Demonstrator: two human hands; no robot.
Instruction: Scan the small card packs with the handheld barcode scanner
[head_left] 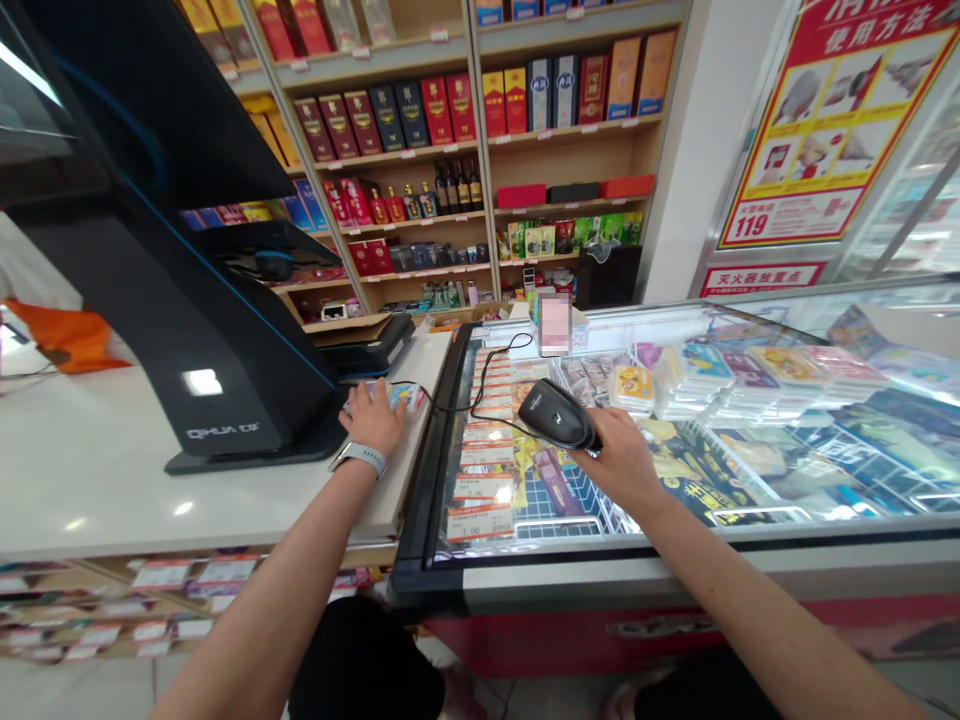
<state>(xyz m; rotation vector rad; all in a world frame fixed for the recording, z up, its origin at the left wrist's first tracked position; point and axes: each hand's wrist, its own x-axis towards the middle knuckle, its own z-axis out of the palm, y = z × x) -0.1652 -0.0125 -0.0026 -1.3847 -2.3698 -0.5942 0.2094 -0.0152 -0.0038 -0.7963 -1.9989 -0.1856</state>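
the right hand (621,460) has its fingers (604,437) closed around a black corded handheld barcode scanner (559,415), held out above a glass-topped chest freezer (600,572). the left hand (373,420) lies over a small colourful packet (401,396) at the edge of the white surface (112,470), and i cannot tell whether its fingers grip it or only rest on it. the scanner's thin black cord (480,382) loops across the freezer's corner towards the surface. if the cord snagged there, it could tug the scanner from the fingers, and a slip could drop it onto the glass. the packet sits close to the narrow gap by the freezer, so a careless nudge could knock it in. a wide swing of the left arm could also strike the black checkout terminal (150,270).
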